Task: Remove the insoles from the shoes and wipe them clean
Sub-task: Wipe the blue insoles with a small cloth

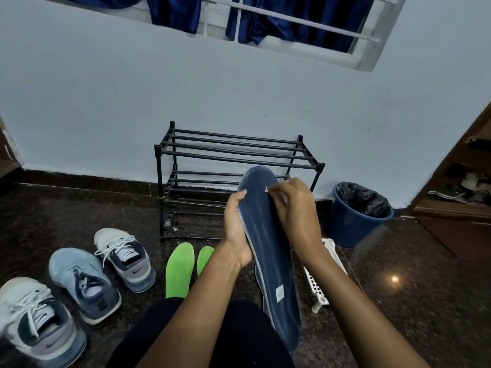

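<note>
My left hand (236, 229) grips the blue insole (268, 251) along its left edge, long axis running from my lap up and away, toe end high. Right hand (295, 208) fingers (277, 189) pinch a bit of white wipe (266, 189) against that toe end, so I'd guess wiping runs down toward me.

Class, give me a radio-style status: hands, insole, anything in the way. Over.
Left hand gripping blue insole by its edge. Right hand pinching white wipe against its upper end. Two green insoles on floor below, nothing blocking.
</note>
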Action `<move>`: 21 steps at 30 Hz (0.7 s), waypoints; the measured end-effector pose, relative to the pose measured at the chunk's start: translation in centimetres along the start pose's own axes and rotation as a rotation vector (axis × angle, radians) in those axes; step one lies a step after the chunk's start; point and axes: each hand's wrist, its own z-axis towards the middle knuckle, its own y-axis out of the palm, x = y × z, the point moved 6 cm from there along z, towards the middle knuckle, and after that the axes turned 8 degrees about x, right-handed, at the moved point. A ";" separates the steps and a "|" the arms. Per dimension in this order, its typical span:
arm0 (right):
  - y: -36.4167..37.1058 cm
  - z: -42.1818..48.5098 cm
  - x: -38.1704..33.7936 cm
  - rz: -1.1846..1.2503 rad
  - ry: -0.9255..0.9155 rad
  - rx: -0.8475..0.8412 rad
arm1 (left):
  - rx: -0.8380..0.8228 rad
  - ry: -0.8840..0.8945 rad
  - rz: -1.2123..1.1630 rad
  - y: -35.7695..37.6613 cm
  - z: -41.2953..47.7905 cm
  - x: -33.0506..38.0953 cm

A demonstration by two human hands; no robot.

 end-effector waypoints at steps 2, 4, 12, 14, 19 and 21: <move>-0.1 0.5 0.2 0.003 0.033 0.038 | -0.003 0.004 0.008 0.1 -0.1 0.0; 0.1 0.5 0.0 -0.010 0.024 0.043 | -0.005 0.008 0.010 0.0 0.0 0.1; 0.4 -0.1 0.3 -0.028 0.000 0.033 | -0.022 -0.009 0.022 0.1 0.3 -0.2; 0.2 0.6 0.8 -0.027 0.043 0.063 | -0.035 -0.015 0.016 0.2 0.4 -0.4; 0.4 0.1 0.1 0.002 0.025 0.071 | -0.049 -0.011 0.014 -0.3 0.8 -0.4; 0.8 -1.2 -1.0 0.037 -0.016 0.045 | -0.027 -0.007 0.016 -0.4 0.9 -0.4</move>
